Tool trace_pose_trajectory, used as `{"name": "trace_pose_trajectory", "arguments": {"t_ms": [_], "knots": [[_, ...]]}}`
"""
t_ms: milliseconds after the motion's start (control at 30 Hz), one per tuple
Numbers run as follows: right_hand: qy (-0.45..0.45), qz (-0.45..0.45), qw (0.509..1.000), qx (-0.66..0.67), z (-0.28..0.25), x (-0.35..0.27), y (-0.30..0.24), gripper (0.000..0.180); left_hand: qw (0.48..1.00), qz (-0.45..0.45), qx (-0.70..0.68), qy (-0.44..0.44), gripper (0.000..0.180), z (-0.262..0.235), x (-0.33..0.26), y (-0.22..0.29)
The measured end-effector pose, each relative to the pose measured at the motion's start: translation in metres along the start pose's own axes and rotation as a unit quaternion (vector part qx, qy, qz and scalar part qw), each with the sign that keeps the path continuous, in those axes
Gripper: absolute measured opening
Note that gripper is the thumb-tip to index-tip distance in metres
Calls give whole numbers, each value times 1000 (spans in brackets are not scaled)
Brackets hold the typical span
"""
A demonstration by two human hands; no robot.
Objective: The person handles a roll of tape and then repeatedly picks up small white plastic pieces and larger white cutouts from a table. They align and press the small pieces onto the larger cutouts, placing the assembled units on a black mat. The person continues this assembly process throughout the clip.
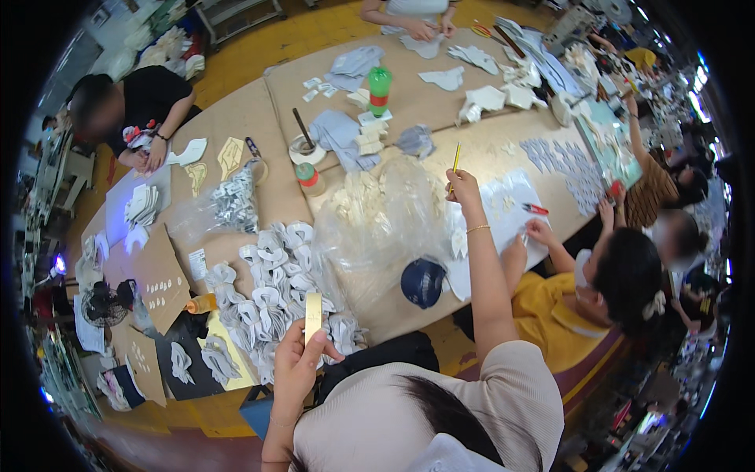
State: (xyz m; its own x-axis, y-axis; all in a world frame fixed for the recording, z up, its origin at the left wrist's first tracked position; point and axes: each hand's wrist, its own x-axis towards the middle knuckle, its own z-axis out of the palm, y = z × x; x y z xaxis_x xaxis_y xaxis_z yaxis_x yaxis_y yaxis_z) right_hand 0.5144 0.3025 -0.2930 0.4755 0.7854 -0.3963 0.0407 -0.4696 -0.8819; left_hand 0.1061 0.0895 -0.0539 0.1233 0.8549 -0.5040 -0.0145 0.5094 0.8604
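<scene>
In my left hand (300,358) is a pale yellow strip (314,315), held upright between thumb and fingers; it looks like a roll or pad of tape, with faint marks on it. My right arm reaches far over the table, and my right hand (463,187) grips a yellow pencil (456,161) whose one end points up and away from me. Below the left hand's strip lies a big heap of grey-white cut fabric pieces (271,275). Nearest to my right hand is a clear plastic bag (385,208) of cream-coloured pieces.
A dark blue cap (422,282) lies at the near table edge. A co-worker in yellow (558,315) sits right beside me, near red-handled snips (535,208). Another person in black (153,102) works at the left. A green bottle (379,90) and tape roll (307,150) stand farther back.
</scene>
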Motion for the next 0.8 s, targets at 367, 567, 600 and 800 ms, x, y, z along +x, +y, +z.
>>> {"name": "trace_pose_trajectory", "arguments": {"t_ms": [367, 567, 600, 800], "knots": [[43, -265, 963, -19, 45, 104, -88, 56, 991, 52, 52, 109, 33, 14, 17, 2], [-356, -442, 823, 32, 75, -181, -139, 17, 960, 197, 178, 88, 37, 17, 13, 4], [-367, -480, 797, -18, 73, -224, -155, 17, 949, 221, 207, 89, 36, 16, 7, 4], [-384, -478, 790, 4, 65, -312, -157, 32, 877, 342, 320, 107, 36, 8, -22, 2]]}}
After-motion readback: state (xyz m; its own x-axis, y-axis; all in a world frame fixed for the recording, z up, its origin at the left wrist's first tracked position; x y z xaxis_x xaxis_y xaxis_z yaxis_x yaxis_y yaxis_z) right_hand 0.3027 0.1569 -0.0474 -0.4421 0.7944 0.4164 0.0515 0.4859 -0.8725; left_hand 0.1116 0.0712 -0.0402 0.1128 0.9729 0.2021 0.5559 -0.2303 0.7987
